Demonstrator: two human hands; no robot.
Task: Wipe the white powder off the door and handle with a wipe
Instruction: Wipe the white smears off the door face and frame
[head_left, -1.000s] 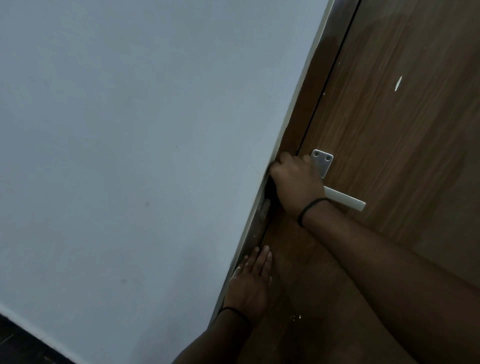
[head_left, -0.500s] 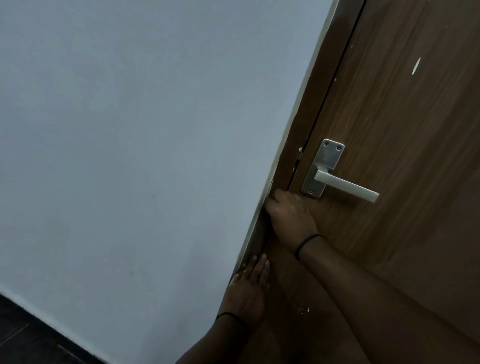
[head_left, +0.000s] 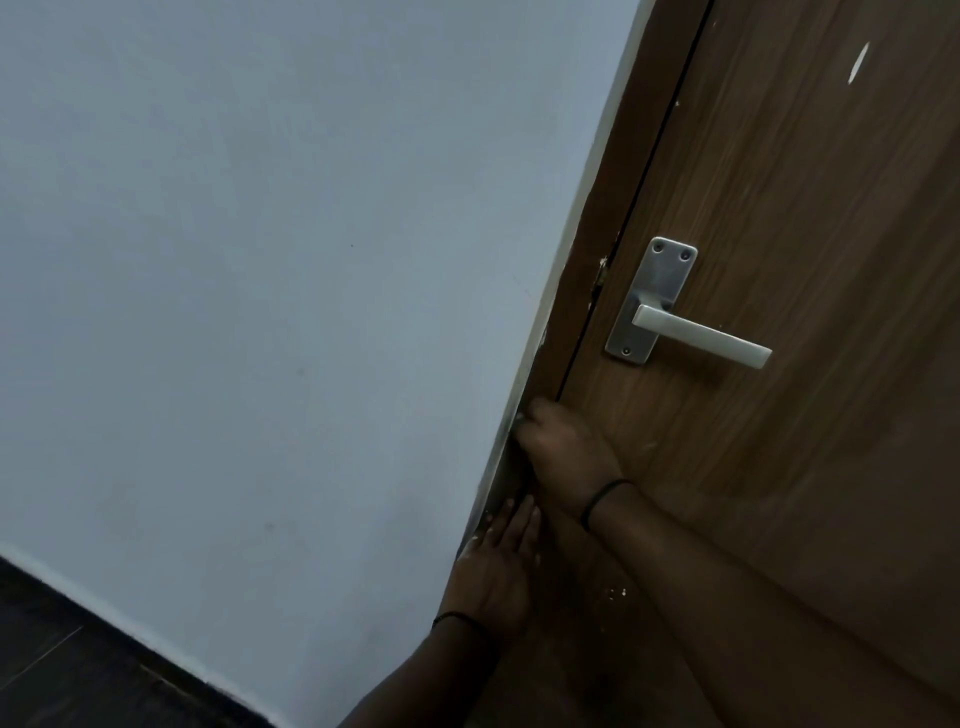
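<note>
the handle (head_left: 698, 335) looks clean. white powder specks (head_left: 615, 594) remain low on the door (head_left: 805, 234). the right hand (head_left: 563, 452) rubs the frame, its grip unclear; the left hand (head_left: 498, 566) rests flat.

I am seeing no wipe; the right hand (head_left: 563, 449) is hiding its own fingertips against the door frame (head_left: 582, 291), so I cannot tell what it is gripping. The door (head_left: 810, 218) is running off the top and right edges.
</note>
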